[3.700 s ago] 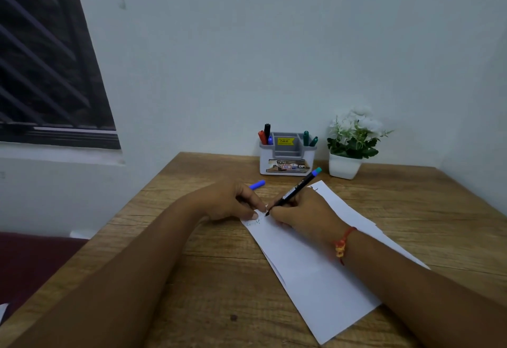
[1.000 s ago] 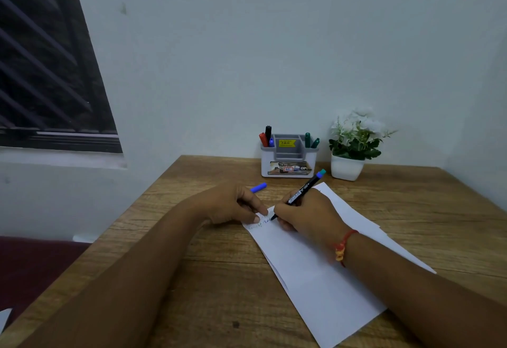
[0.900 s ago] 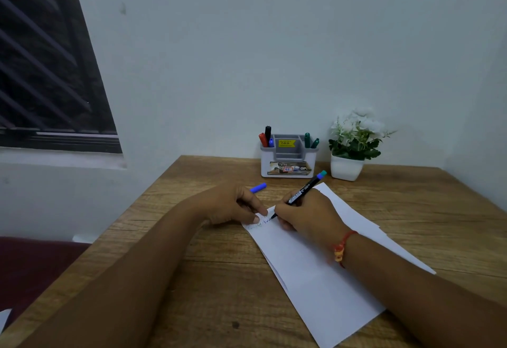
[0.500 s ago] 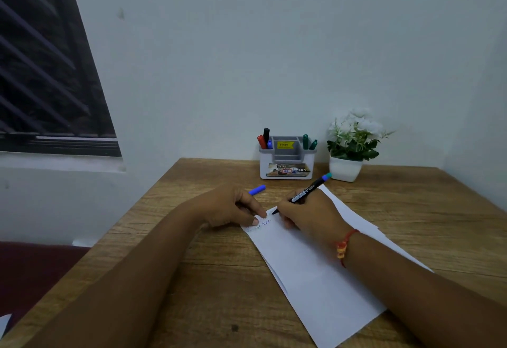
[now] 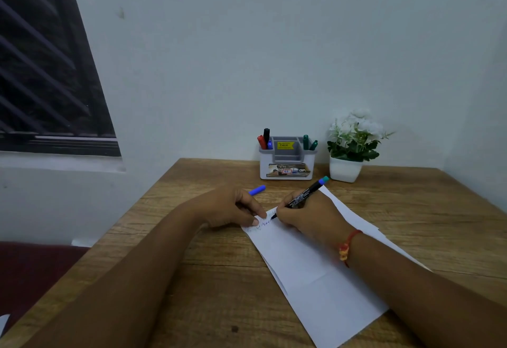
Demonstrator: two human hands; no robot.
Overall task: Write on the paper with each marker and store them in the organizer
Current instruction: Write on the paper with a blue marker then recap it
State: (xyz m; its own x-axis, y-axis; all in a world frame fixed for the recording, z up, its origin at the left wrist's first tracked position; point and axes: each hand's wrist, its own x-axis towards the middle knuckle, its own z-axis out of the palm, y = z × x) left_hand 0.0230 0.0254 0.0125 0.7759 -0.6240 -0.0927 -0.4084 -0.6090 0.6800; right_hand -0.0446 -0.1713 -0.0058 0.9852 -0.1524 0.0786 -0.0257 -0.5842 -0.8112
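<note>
A white sheet of paper lies slanted on the wooden table. My right hand grips a black marker with a blue-green end, its tip touching the paper's top-left corner beside small handwriting. My left hand holds a blue marker cap and presses its fingertips on the paper's corner. The white and grey organizer stands at the back, holding red, black and blue markers on its left and two green ones on its right.
A small white pot with white flowers stands to the right of the organizer. A wall runs behind the table, with a dark window at the left. The table's left edge drops toward a dark red floor.
The marker tip has crept rightward along the paper's top line, leaving more writing. My left hand has stayed on the corner with the cap.
</note>
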